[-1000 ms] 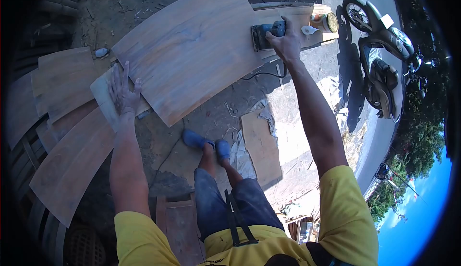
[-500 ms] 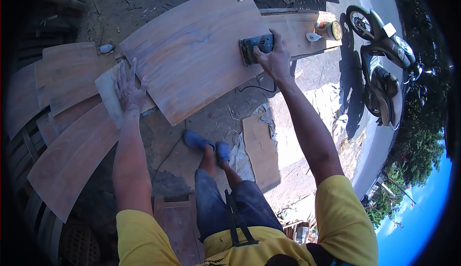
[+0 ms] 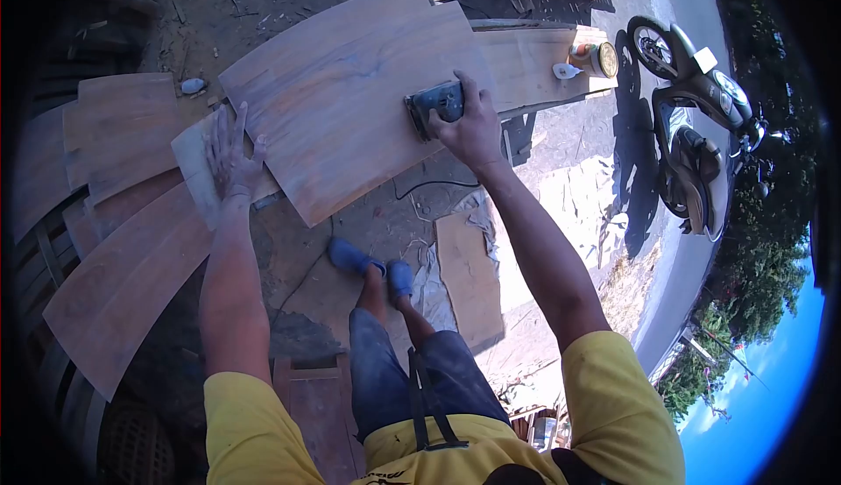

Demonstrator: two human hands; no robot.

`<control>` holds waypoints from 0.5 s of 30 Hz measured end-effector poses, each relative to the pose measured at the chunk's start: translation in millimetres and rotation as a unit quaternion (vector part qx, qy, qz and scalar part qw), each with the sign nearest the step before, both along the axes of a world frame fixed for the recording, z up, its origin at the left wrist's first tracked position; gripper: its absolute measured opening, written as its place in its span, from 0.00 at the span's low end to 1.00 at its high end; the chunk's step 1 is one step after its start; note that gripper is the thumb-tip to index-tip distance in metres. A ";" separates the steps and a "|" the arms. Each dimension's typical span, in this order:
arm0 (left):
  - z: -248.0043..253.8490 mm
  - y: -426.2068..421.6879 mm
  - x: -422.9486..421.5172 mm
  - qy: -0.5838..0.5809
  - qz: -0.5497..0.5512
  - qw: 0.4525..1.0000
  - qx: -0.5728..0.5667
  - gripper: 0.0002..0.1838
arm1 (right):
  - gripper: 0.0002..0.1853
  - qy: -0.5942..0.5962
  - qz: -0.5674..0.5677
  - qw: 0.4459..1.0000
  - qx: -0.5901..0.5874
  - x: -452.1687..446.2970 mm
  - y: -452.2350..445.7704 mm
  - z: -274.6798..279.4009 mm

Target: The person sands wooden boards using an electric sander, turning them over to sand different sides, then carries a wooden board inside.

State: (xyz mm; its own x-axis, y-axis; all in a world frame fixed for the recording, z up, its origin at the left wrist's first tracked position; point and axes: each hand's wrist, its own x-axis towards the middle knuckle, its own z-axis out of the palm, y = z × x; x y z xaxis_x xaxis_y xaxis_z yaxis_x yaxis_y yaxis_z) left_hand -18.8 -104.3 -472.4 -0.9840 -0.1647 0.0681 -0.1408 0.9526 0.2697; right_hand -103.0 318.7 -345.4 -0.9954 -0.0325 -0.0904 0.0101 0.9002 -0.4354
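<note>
My right hand (image 3: 470,128) is wrapped round a dark electric sander (image 3: 435,110), whose base rests on a broad wooden panel (image 3: 342,91). A black cord hangs below the panel's near edge. My left hand (image 3: 233,154) lies flat with fingers spread, at the panel's left end. Under its palm is a pale board (image 3: 197,165), and the fingertips reach the panel's edge. The panel has a reddish-brown grain with greyish streaks.
Several thin wooden sheets (image 3: 131,283) lie on the left. A tin can (image 3: 603,60) and a small white bottle (image 3: 566,71) stand at the bench's right end. A motorbike (image 3: 696,134) is parked at the right. A flat brown sheet (image 3: 469,279) lies on the ground.
The sander has slid left across the panel in my right hand. My left hand stays at the panel's left end.
</note>
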 end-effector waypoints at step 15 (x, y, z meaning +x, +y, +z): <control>2.9 -1.8 1.5 0.049 -0.001 0.998 0.030 0.36 | 0.47 -0.050 0.027 0.997 -0.051 93.7 -136.2 8.5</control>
